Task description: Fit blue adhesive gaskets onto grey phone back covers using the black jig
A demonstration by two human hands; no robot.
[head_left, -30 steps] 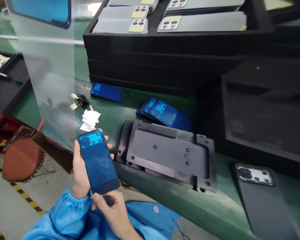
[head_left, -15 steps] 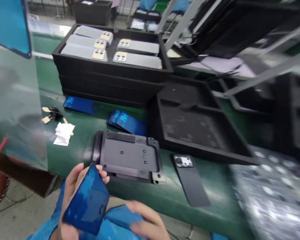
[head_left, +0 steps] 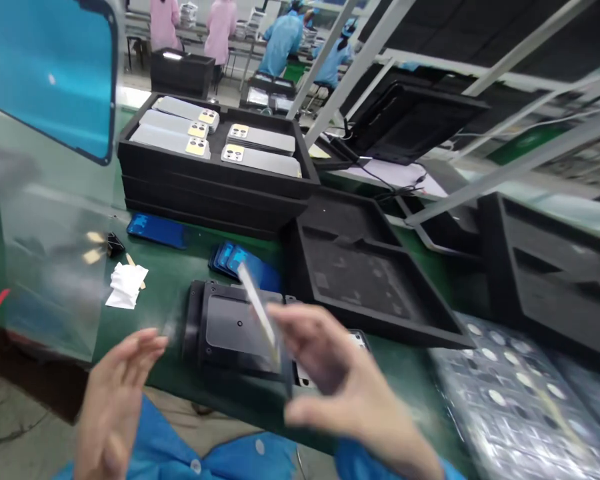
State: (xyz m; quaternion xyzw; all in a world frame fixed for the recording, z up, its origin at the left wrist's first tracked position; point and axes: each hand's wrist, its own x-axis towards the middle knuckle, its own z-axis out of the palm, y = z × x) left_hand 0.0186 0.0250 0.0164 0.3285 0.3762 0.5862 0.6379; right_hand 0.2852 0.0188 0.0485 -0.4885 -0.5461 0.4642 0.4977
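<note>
My right hand (head_left: 350, 380) grips a thin phone back cover (head_left: 257, 305), seen nearly edge-on and blurred, thumb on its near side and fingers on the far side. The cover is tilted over the black fixture plate (head_left: 230, 327), hiding part of it. My left hand (head_left: 115, 393) is empty at the lower left, its fingers stretched out and the palm turned towards the fixture. Behind the right hand, only the top of a dark phone (head_left: 359, 339) shows. Beyond the fixture lies a small stack of blue-filmed phone back covers (head_left: 253, 267), with another blue cover (head_left: 157, 230) to the left.
Stacked black trays (head_left: 215, 193) hold silver phone panels at the back. An open black tray (head_left: 360, 280) leans to their right. A crumpled tissue (head_left: 127, 285) and a binder clip (head_left: 114, 245) lie left. A clear sheet (head_left: 55, 253) hangs at far left; plastic-wrapped parts (head_left: 510, 393) lie right.
The blue-filmed cover has left my left hand, which is now open. My right hand has risen over the fixture and holds a cover. The view has tilted up, showing people in the background.
</note>
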